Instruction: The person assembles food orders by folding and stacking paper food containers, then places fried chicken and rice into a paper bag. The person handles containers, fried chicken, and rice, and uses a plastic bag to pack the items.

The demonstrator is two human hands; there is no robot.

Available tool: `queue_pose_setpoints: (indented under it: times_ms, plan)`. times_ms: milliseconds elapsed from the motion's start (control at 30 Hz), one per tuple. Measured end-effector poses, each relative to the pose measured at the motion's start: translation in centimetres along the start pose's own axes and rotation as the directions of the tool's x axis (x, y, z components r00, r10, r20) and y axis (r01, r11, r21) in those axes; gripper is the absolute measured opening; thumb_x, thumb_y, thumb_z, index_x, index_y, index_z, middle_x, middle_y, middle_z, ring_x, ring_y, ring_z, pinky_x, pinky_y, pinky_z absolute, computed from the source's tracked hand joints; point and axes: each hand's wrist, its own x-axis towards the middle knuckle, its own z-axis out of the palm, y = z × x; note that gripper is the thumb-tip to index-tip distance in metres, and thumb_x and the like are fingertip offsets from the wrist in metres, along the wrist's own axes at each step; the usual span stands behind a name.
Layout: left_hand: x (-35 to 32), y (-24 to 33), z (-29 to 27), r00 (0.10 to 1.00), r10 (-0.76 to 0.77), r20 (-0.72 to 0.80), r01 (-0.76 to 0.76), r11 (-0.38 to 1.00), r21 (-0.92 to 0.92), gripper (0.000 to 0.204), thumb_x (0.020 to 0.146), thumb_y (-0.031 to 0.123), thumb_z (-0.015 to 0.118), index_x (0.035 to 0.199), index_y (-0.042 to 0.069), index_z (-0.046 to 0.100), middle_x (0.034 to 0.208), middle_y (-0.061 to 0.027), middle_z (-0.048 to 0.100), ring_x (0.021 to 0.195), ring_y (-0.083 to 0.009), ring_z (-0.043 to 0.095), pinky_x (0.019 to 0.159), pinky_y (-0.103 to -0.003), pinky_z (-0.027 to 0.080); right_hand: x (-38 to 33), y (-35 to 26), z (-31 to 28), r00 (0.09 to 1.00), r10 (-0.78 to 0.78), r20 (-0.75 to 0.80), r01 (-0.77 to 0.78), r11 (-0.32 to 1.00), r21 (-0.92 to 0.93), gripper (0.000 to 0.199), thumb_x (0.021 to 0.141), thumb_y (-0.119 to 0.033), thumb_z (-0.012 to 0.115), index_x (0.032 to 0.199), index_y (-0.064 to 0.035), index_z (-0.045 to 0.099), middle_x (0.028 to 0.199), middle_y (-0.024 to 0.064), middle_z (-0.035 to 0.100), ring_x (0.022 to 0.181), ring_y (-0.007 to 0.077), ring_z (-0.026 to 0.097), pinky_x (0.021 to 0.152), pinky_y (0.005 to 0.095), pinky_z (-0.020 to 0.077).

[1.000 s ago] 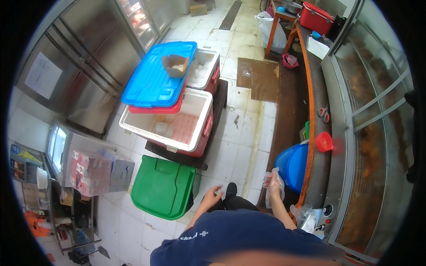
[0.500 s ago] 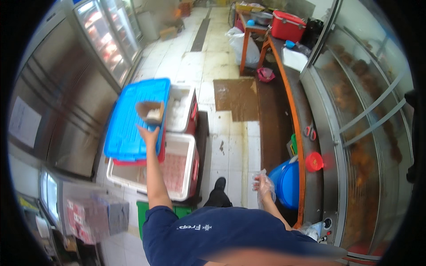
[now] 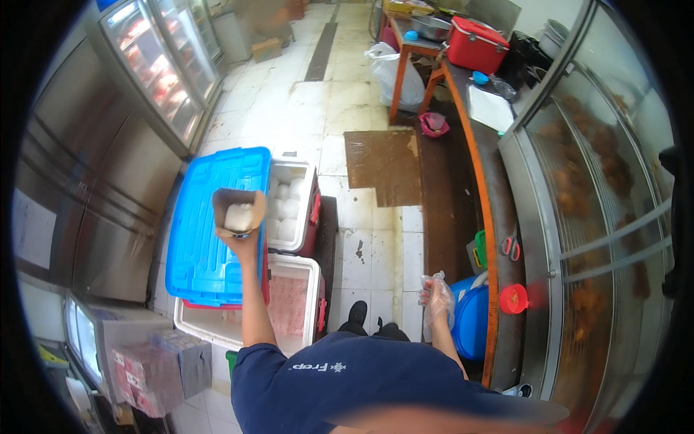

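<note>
My left hand point(image 3: 244, 244) is closed on the lower end of an open brown paper box point(image 3: 225, 205). Inside the box lies a whitish lump point(image 3: 239, 216), too blurred to name. Beneath it is a large blue lid point(image 3: 206, 253) resting over two cooler boxes. My right hand point(image 3: 437, 295), in a clear plastic glove, hangs low beside a blue tub point(image 3: 471, 318); its fingers are loosely apart and hold nothing.
The far white-rimmed cooler point(image 3: 290, 244) holds round white packs; the near cooler point(image 3: 316, 278) has pinkish contents. A long orange-edged counter point(image 3: 489, 289) carries scissors point(image 3: 511, 247) and a red cup point(image 3: 514, 299). A glass display cabinet point(image 3: 549, 289) stands right, a steel fridge point(image 3: 119, 217) left.
My left hand, which was reaching with spread fingers just below the paper box on the lid, has closed around it. My right hand stays low at my side.
</note>
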Motion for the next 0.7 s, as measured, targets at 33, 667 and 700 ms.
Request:
queue_pose_setpoints:
  times_ms: [33,667,700]
  plan:
    - [-0.3,1.8,-0.1,0.996,-0.071,0.054,0.072,0.997,-0.018,0.094,0.056,0.018,0.091,0.130,-0.003,0.036,0.123,-0.0182,0.046,0.115,-0.0331,0.050,0.099,-0.041,0.043,-0.2,-1.4,1.0,1.000,0.019,-0.016,-0.019,0.999,-0.030,0.034,0.098,-0.040,0.055,0.105,-0.0078,0.063,0.090,0.0027,0.065,0.065,0.0105,0.058,0.053,0.0248,0.0493]
    - [-31.7,35.0,7.3,0.264,0.522,0.811,0.864,0.246,-0.440,0.114,0.054,0.020,0.094,0.136,0.006,0.016,0.129,-0.0158,0.036,0.120,-0.0254,0.045,0.104,-0.043,0.036,-11.6,-14.5,-8.7,0.980,-0.082,0.182,0.190,0.653,-0.733,0.037,0.099,-0.032,0.037,0.114,-0.0053,0.058,0.116,0.0195,0.060,0.108,0.0322,0.058,0.088,0.0404,0.0468]
    - [-32.2,35.7,7.1,0.273,0.598,0.753,0.792,0.304,-0.529,0.113,0.055,0.019,0.093,0.136,0.007,0.015,0.129,-0.0154,0.035,0.120,-0.0250,0.044,0.104,-0.042,0.036,-11.7,-14.0,-10.0,0.973,-0.096,0.209,0.221,0.646,-0.731,0.039,0.099,-0.035,0.036,0.116,-0.0066,0.057,0.116,0.0187,0.060,0.108,0.0318,0.058,0.089,0.0399,0.0463]
